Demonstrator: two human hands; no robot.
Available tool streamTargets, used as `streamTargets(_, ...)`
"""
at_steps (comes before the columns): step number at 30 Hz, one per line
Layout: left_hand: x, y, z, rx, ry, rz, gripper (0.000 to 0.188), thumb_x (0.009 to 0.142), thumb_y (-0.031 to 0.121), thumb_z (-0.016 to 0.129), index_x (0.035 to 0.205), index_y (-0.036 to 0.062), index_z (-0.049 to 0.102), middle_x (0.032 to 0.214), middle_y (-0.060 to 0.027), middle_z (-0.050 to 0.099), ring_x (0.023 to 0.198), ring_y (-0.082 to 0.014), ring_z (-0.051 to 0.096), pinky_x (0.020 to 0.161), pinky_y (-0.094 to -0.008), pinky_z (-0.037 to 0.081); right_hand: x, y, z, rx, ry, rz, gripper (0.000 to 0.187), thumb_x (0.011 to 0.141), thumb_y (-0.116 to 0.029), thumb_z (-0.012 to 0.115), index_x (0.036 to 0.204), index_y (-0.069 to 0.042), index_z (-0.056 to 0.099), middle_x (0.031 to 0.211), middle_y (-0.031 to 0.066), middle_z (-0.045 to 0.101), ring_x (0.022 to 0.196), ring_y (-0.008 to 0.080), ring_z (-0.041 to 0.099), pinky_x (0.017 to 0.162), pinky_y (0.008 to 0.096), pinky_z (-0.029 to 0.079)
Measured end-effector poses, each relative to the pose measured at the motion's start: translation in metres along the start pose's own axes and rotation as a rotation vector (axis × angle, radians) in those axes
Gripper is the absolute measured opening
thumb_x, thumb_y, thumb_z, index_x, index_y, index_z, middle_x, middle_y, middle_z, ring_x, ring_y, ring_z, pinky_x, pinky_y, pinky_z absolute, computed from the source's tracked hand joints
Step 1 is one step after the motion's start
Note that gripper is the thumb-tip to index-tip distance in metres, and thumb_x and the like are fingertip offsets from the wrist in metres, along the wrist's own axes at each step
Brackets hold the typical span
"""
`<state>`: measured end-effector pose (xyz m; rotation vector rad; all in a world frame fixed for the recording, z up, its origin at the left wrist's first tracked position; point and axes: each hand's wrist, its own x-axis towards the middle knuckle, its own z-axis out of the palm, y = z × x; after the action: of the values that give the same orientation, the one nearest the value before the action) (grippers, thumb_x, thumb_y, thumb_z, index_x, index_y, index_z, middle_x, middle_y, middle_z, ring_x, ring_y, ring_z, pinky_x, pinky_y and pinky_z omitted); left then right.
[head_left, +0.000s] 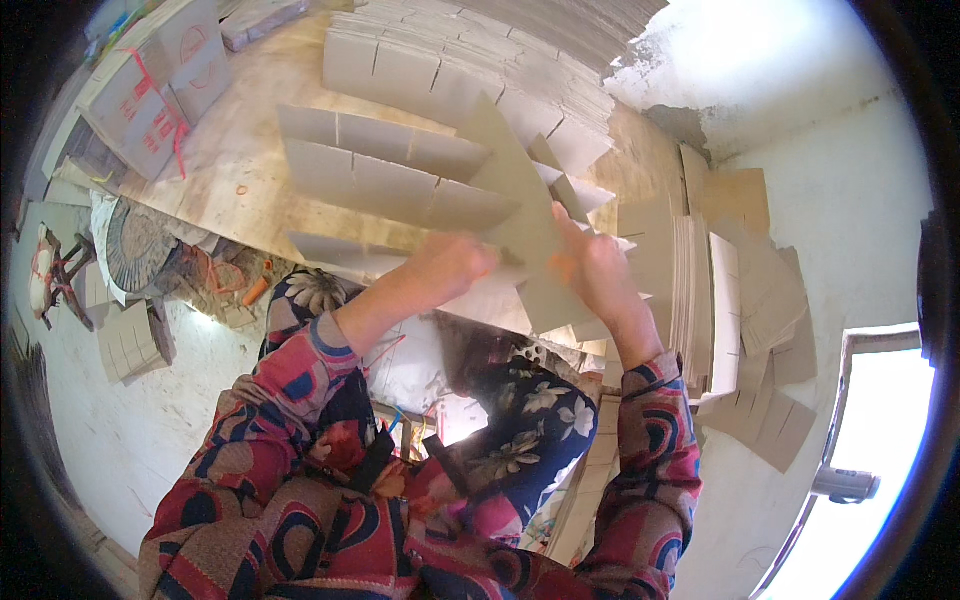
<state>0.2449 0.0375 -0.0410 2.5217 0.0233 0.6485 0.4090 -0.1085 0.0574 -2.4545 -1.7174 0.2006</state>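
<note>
At upper left of the frame, a pale box point(150, 105) with a red strap sits on the worktop point(230, 155). Mid-frame, slotted cardboard strips point(400, 190) stand on edge; the blurred left hand point(452, 270) has curled fingers, their grip impossible to tell. Just right, a cardboard sheet point(527, 215) slants across the strips, the right hand's point(600, 272) fingers against it, hold unclear. Stacked sheets point(690, 295) stand at right.

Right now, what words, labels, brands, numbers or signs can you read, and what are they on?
None is readable.
Carton, upper left: red printing, too small and blurred.
Grey cylinder, lower right: faint marking, too small.
Upright cardboard panels: no print visible.
</note>
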Motion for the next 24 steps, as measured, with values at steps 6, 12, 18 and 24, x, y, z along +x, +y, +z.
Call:
streamTargets(6,-0.001,-0.001,0.001,0.018,-0.015,0.029,0.007,0.072,0.01,0.063,0.078,0.0066,0.061,0.071,-0.01,0.059,0.073,-0.03,0.058,0.06,-0.0403,0.047,-0.003,0.003,0.043,-0.029,-0.044,-0.081,0.027,0.079,-0.01,0.059,0.106,-0.008,0.06,0.079,0.0207,0.061,0.079,0.0401,0.061,0.068,0.0475,0.049)
streamTargets(12,-0.003,0.012,-0.017,0.061,0.137,0.062,0.034,0.067,0.019,0.075,0.096,0.0056,0.064,0.088,-0.0099,0.065,0.085,-0.0297,0.059,0.072,-0.0372,0.049,-0.047,0.081,0.037,-0.157,0.733,0.13,0.02,0.085,-0.021,0.06,0.1,-0.008,0.062,0.096,0.0129,0.061,0.091,0.0317,0.058,0.073,0.0401,0.051)
streamTargets(18,-0.023,0.027,-0.052,0.16,0.353,0.022,0.047,0.06,0.016,0.081,0.102,0.0031,0.064,0.098,-0.0105,0.066,0.094,-0.0291,0.059,0.08,-0.0375,0.048,-0.124,0.15,0.05,-0.515,0.352,0.819,0.045,0.078,-0.028,0.07,0.112,-0.005,0.051,0.108,0.0148,0.055,0.101,0.0343,0.054,0.08,0.0437,0.048)
streamTargets(24,-0.047,0.023,-0.058,0.201,0.388,-0.071,0.046,0.059,0.015,0.081,0.099,0.0021,0.064,0.098,-0.0102,0.066,0.094,-0.0285,0.058,0.08,-0.0385,0.047,-0.142,0.197,0.062,-0.344,0.265,0.754,0.042,0.077,-0.033,0.069,0.104,-0.006,0.051,0.102,0.0194,0.059,0.096,0.0347,0.058,0.077,0.0452,0.048)
